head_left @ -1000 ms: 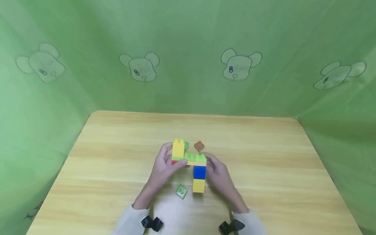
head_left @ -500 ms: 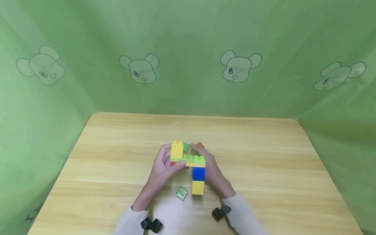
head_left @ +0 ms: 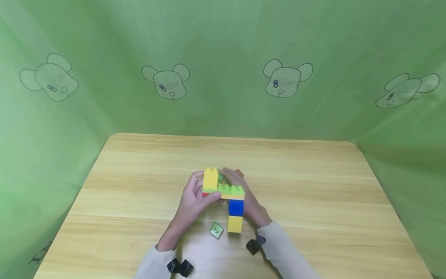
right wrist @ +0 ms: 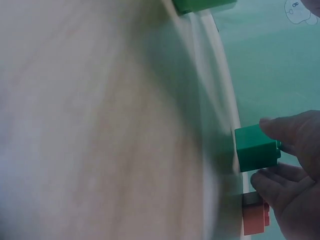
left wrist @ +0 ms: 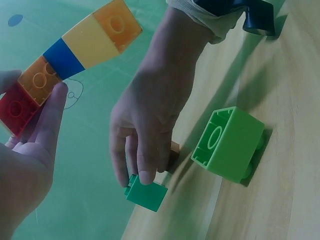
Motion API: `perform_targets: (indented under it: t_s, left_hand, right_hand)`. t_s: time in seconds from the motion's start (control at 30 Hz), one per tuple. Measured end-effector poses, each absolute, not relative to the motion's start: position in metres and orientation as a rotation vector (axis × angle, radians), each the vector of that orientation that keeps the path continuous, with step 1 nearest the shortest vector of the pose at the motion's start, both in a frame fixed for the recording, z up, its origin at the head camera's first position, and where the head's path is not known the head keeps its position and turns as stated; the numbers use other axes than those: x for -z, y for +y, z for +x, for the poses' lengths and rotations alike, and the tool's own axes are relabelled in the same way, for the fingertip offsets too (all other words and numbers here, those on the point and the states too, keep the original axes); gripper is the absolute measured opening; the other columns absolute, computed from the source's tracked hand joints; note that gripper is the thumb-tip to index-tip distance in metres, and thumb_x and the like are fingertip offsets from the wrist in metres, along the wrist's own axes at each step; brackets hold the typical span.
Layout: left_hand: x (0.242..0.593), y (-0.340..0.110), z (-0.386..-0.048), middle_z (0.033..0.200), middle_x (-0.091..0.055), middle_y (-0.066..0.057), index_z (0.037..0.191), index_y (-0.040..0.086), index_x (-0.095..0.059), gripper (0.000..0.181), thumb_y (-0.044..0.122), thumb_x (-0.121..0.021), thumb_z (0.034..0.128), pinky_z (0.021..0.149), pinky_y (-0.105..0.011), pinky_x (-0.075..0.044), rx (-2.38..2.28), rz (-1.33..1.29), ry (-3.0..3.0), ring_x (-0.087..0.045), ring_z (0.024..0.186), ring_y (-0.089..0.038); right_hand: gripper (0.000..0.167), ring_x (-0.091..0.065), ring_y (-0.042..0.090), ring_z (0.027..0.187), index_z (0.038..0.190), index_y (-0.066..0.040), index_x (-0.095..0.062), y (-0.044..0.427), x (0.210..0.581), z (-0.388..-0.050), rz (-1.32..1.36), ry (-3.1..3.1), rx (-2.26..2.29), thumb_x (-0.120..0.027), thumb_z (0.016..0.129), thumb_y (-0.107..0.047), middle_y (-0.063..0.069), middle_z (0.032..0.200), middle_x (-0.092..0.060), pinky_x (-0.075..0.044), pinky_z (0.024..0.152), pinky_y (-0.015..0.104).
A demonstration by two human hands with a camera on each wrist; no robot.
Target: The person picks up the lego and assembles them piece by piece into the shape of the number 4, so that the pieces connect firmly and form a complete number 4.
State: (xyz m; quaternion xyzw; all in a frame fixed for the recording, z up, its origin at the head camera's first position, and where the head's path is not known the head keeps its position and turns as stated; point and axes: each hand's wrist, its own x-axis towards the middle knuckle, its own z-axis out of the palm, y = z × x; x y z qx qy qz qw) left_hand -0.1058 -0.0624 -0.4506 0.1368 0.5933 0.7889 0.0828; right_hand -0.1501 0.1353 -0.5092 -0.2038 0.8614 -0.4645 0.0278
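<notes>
Over the desk [head_left: 313, 186], the left hand [head_left: 195, 195] pinches the raised model [head_left: 230, 196] near its red end, probably to steady it one-handed. On the model's near side, the lime block [left wrist: 232, 147] lies studs-down. Beyond the model, the right hand [left wrist: 145, 120] has the green block [right wrist: 256, 149] in its grip, between thumb and fingertips; the orange block [right wrist: 253, 221] sits just beside.

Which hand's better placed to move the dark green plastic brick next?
Probably the right hand: its thumb and fingers flank the dark green plastic brick, whereas the left hand holds the multicolored stepped plastic brick assembly.
</notes>
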Motion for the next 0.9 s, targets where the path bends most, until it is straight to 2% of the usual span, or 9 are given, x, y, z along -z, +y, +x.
perform_targets:
  t_s: [0.07,0.2,0.3,0.43,0.53,0.73,0.9]
  left_hand:
    - [0.451,-0.062,-0.106,0.135,-0.059,-0.025,0.148,0.000,-0.035,0.066,0.005,-0.073,0.0940,0.092,-0.059,-0.057,-2.351,0.406,1.782,-0.072,0.107,-0.028]
    - [0.452,-0.063,-0.106,0.135,-0.059,-0.026,0.147,0.000,-0.036,0.065,0.005,-0.073,0.0938,0.091,-0.056,-0.058,-2.349,0.401,1.789,-0.072,0.107,-0.027]
    - [0.452,-0.063,-0.107,0.136,-0.057,-0.029,0.147,0.000,-0.035,0.065,0.004,-0.073,0.0937,0.090,-0.052,-0.061,-2.356,0.401,1.778,-0.072,0.106,-0.027]
    - [0.451,-0.063,-0.107,0.136,-0.056,-0.030,0.147,0.000,-0.035,0.066,0.004,-0.072,0.0937,0.090,-0.057,-0.059,-2.364,0.398,1.772,-0.072,0.106,-0.028]
    - [0.451,-0.063,-0.106,0.137,-0.056,-0.029,0.148,0.000,-0.035,0.066,0.003,-0.072,0.0935,0.090,-0.062,-0.056,-2.370,0.404,1.767,-0.072,0.105,-0.028]
    - [0.451,-0.063,-0.106,0.139,-0.049,-0.039,0.148,-0.001,-0.034,0.066,0.001,-0.071,0.0932,0.089,-0.052,-0.061,-2.390,0.430,1.745,-0.072,0.105,-0.026]
    - [0.450,-0.063,-0.106,0.138,-0.052,-0.035,0.148,-0.001,-0.034,0.065,0.002,-0.071,0.0934,0.088,-0.047,-0.062,-2.386,0.420,1.750,-0.072,0.105,-0.027]
  right_hand:
    - [0.060,-0.034,0.036,0.150,0.155,-0.013,-0.046,0.135,0.510,-0.152,-0.652,2.679,1.419,-0.070,0.100,-0.021,0.016,0.161,-0.041,-0.032,0.118,0.066]
    - [0.051,-0.045,0.030,0.140,0.144,-0.010,-0.051,0.133,0.511,-0.154,-0.676,2.721,1.407,-0.071,0.098,-0.018,0.012,0.150,-0.050,-0.039,0.117,0.057]
    - [0.038,-0.049,0.027,0.132,0.136,-0.010,-0.054,0.133,0.510,-0.154,-0.647,2.726,1.415,-0.066,0.100,-0.016,0.009,0.144,-0.054,-0.042,0.115,0.053]
    - [0.029,-0.051,0.025,0.125,0.131,-0.011,-0.056,0.133,0.509,-0.154,-0.568,2.704,1.442,-0.060,0.103,-0.014,0.005,0.138,-0.057,-0.044,0.111,0.049]
    - [0.030,-0.052,0.024,0.124,0.132,-0.011,-0.056,0.134,0.506,-0.154,-0.493,2.703,1.436,-0.060,0.103,-0.015,0.004,0.135,-0.058,-0.046,0.109,0.047]
    - [0.041,-0.055,0.029,0.130,0.140,-0.010,-0.054,0.138,0.496,-0.151,-0.381,2.679,1.464,-0.065,0.101,-0.019,0.006,0.136,-0.060,-0.047,0.111,0.053]
    - [0.048,-0.058,0.033,0.128,0.143,-0.010,-0.054,0.145,0.490,-0.149,-0.309,2.717,1.402,-0.070,0.098,-0.013,0.012,0.137,-0.062,-0.049,0.110,0.054]
